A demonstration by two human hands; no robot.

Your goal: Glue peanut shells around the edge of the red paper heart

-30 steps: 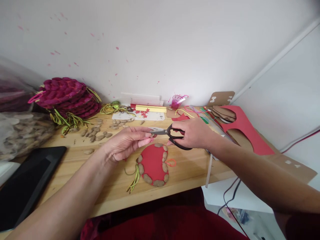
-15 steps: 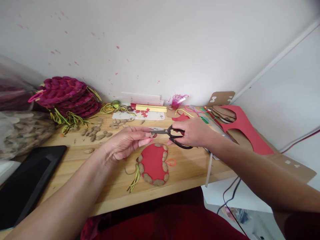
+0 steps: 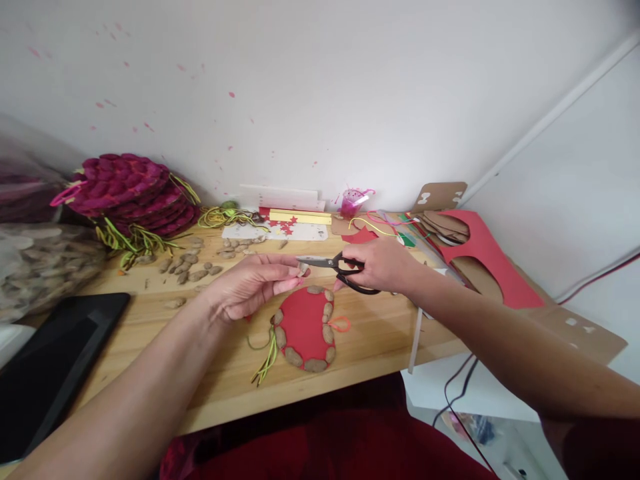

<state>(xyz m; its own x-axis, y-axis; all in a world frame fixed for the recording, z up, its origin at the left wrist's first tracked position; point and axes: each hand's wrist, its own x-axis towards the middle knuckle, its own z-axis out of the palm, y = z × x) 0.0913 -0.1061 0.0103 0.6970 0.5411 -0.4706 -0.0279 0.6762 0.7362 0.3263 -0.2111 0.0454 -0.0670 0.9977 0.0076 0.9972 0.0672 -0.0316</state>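
My right hand (image 3: 383,263) grips black-handled scissors (image 3: 331,263), their blades nearly together and pointing left. At the blades, my left hand (image 3: 257,283) pinches a small peanut shell (image 3: 303,269), partly hidden by the fingers. Below both hands a red heart-shaped card (image 3: 304,323) lies on the wooden table (image 3: 215,380). Brown peanut shells (image 3: 293,358) line its edge. A tuft of yellow-green strings (image 3: 266,363) hangs from its left tip, and an orange loop (image 3: 342,325) sticks out on its right.
Loose peanut shells (image 3: 189,263) lie behind my left hand. Stacked magenta shell-covered pieces (image 3: 130,193) and a bag of shells (image 3: 47,270) stand at left, near a black tablet (image 3: 65,373). A purple-stained cup (image 3: 353,202) is by the wall; red cut-out card (image 3: 500,267) lies right.
The view has shifted slightly. My hands stay close together, with the shell still at the scissor blades; the shell piece looks turned a little in my left fingers.
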